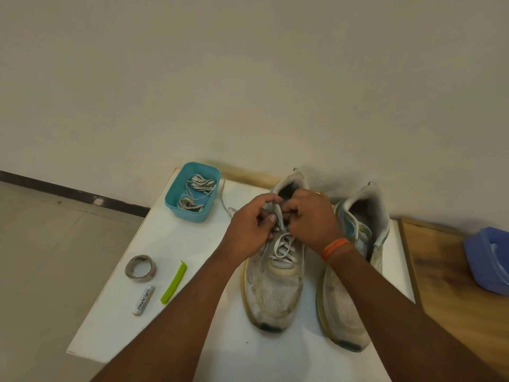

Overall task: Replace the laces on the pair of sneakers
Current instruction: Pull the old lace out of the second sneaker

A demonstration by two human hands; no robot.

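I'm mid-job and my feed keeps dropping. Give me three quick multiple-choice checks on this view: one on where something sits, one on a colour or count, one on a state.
1. Where does the bundle of spare laces lie?
A. In the teal tub
B. Inside the right sneaker
C. On the floor

2. What colour is the clip beside the tape roll?
A. Red
B. Green
C. Black

3. What are the hands doing?
A. Both resting flat on the board
B. One holding the battery
C. Both working at the top eyelets of the left sneaker

Answers:
1 A: the laces sit coiled inside the teal tub at the board's far left.
2 B: the clip is bright green, right of the tape roll.
3 C: the left hand and right hand pinch at the lace near the collar of the left sneaker.
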